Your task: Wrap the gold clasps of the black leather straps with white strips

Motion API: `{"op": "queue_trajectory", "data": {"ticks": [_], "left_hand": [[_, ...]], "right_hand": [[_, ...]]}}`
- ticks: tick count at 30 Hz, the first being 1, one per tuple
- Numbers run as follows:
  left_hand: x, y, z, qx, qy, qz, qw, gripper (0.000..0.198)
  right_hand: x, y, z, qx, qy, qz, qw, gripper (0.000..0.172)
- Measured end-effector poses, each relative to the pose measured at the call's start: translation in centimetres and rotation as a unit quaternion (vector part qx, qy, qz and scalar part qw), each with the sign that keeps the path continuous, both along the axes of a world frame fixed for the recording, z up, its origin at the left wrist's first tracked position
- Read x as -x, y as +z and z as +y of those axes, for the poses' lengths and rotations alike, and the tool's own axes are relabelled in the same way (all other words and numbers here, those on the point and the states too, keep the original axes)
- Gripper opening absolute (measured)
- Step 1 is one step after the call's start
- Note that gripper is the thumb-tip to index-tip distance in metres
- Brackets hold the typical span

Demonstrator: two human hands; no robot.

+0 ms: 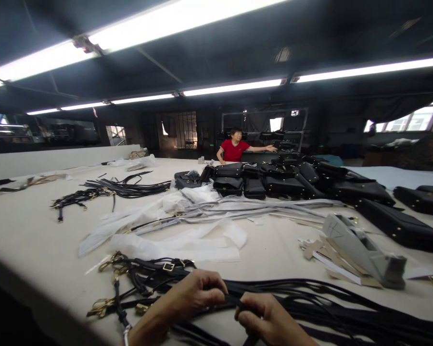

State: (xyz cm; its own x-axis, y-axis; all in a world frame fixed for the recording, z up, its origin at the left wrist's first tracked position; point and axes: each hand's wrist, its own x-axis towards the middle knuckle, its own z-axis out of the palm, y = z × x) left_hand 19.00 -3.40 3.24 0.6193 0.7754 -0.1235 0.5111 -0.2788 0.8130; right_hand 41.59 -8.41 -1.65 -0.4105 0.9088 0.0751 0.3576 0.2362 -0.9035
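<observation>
A black strap [233,300] runs between my two hands, just above the near side of the table. My left hand [198,293] pinches it with thumb and fingers, and my right hand [263,317] is closed round it a short way to the right. Beneath and around both hands lies a heap of long black straps [332,307]. Gold buckles and clasps [104,305] gather at the heap's left end, near my left wrist. Part of the held strap is hidden by my fingers.
Beyond my hands lie white wrapping sheets [202,240] on the pale table [274,254]. A grey tape dispenser [364,252] stands right, beside cardboard scraps [332,259]. Black bags [285,185] are piled behind; another strap bundle [130,187] lies left. A person [234,148] in red reaches sideways at the far edge.
</observation>
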Motion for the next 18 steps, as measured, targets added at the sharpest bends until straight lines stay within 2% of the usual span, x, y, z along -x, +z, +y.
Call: {"op": "queue_trajectory", "data": {"ticks": [2,4,7,10,13,15,18], "left_hand": [[0.0,-0.3,2.9,-0.055,0.036,0.024,0.998,0.023],[-0.4,-1.0,6.1,-0.117,0.084,0.062,0.988,0.021],[-1.7,-2.4,10.3,-0.179,0.138,0.141,0.964,0.016],[-2.9,-3.8,13.2,-0.202,0.154,0.213,0.943,0.024],[-3.4,-4.5,15.2,-0.197,0.149,0.258,0.934,0.027],[-3.4,-4.6,16.2,-0.181,0.139,0.273,0.934,0.026],[-3.3,-4.2,17.0,-0.160,0.128,0.273,0.940,0.024]], "right_hand": [[-0.1,-0.8,1.0,0.046,-0.013,0.045,0.998,0.012],[-0.1,-1.3,1.7,0.082,-0.027,0.085,0.993,0.016],[-0.4,-1.9,2.3,0.075,-0.037,0.103,0.991,0.030],[-1.4,-3.4,2.5,-0.048,-0.041,0.003,0.998,0.040],[-2.4,-5.8,3.2,-0.205,0.001,-0.120,0.971,0.047],[-2.8,-7.6,3.8,-0.260,0.039,-0.163,0.951,0.052],[-3.0,-9.3,4.5,-0.279,0.072,-0.209,0.935,0.054]]}}
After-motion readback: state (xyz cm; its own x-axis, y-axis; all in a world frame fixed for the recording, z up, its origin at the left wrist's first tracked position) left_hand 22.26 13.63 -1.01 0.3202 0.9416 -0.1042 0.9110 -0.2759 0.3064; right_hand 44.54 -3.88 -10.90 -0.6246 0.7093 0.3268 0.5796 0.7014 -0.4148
